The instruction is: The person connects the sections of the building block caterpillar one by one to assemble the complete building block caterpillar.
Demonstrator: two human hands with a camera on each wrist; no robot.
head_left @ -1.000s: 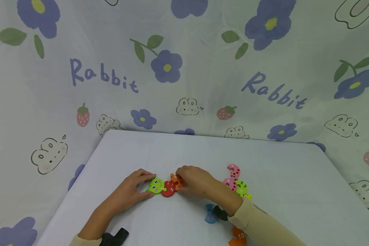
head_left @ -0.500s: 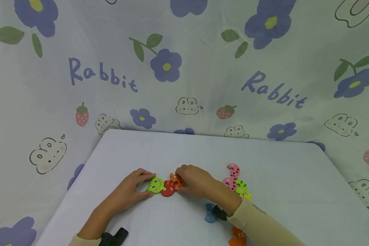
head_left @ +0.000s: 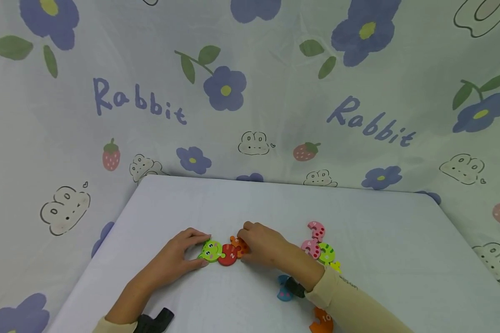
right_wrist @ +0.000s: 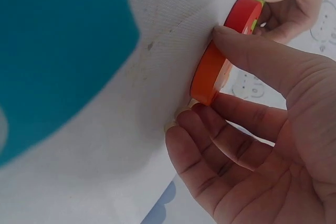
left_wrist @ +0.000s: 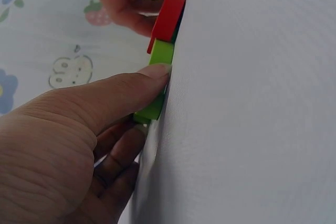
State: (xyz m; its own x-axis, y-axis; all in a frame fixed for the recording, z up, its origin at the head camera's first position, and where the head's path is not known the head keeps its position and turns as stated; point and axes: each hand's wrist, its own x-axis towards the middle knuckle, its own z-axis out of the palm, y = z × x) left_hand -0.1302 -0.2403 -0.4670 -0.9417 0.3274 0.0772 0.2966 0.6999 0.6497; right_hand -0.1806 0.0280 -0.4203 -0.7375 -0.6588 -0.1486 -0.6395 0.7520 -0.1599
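In the head view a green puzzle piece with a smiling animal face (head_left: pixel 210 251) lies flat at the left end of a short row. My left hand (head_left: pixel 171 259) pinches it between thumb and fingers; its side edge (left_wrist: pixel 163 52) shows under the thumb in the left wrist view. Joined to its right is a red puzzle piece marked 2 (head_left: pixel 228 255). An orange spotted puzzle piece (head_left: pixel 240 249) touches the red one, partly covered by my right hand (head_left: pixel 264 245). In the right wrist view, that hand's thumb and fingers grip the orange piece (left_wrist: pixel 169 17) from opposite edges, beyond the red one.
Pink pieces (head_left: pixel 316 230), a green striped piece (head_left: pixel 327 253) and a yellow one (head_left: pixel 335 267) form a chain on the white table (head_left: pixel 400 259). A blue piece (head_left: pixel 284 291) and an orange piece marked 10 (head_left: pixel 322 321) lie nearer, partly hidden by the right arm.
Both hands keep their holds and the row stays almost in place. The right hand's fingers have shifted very slightly at the orange piece.
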